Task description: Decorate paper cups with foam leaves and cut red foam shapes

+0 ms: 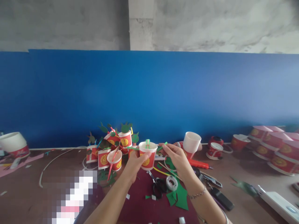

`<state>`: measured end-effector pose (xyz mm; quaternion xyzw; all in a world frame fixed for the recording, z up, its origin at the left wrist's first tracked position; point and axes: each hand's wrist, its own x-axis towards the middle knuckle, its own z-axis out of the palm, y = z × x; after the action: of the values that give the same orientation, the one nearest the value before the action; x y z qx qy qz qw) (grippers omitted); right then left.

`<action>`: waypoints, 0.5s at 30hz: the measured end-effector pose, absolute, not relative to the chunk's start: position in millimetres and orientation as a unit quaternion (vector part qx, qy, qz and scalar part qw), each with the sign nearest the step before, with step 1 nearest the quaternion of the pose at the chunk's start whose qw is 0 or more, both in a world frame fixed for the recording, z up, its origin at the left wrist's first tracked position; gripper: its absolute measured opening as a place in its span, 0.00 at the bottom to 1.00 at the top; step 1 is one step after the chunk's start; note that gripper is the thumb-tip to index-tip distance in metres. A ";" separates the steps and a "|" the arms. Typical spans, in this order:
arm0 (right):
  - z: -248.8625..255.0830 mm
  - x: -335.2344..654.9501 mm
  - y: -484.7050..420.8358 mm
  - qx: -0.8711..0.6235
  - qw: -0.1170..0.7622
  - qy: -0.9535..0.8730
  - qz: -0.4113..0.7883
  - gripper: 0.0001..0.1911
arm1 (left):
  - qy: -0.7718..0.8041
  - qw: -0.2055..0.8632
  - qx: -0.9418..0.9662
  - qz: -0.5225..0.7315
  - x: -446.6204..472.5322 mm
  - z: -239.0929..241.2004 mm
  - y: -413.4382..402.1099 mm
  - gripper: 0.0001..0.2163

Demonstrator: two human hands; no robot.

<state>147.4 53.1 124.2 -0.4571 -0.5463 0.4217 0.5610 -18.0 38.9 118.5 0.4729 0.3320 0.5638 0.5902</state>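
Observation:
My left hand is wrapped round a red and white paper cup, its thumb on the near wall. A green and white striped piece stands up at the cup's mouth. Just right of the cup, the fingertips of my right hand pinch a small green paper piece. Below the hands, black-handled scissors and a roll of tape lie on a dark red sheet. Cut green paper lies beside the tape.
Several decorated cups with green paper shapes cluster to the left. Stacked white cups, an orange-red cutter and a black key fob are at right. Pink-topped cups stand far right. A blue panel closes the back.

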 end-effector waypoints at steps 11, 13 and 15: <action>120.2 148.1 54.4 -0.430 0.512 -0.629 0.396 0.21 | 0.321 0.608 0.515 0.512 -20.5 117.6 37.8 0.22; 120.3 148.3 53.8 -0.427 0.504 -0.638 0.396 0.20 | 0.320 0.611 0.511 0.513 -21.6 118.1 38.7 0.22; 120.5 148.5 52.9 -0.427 0.500 -0.644 0.392 0.20 | 0.322 0.618 0.508 0.506 -22.6 118.4 39.3 0.23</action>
<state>148.5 52.9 120.5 -0.4266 -0.6438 0.3924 0.4996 -22.6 39.3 118.4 0.5084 0.3219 0.5065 0.6176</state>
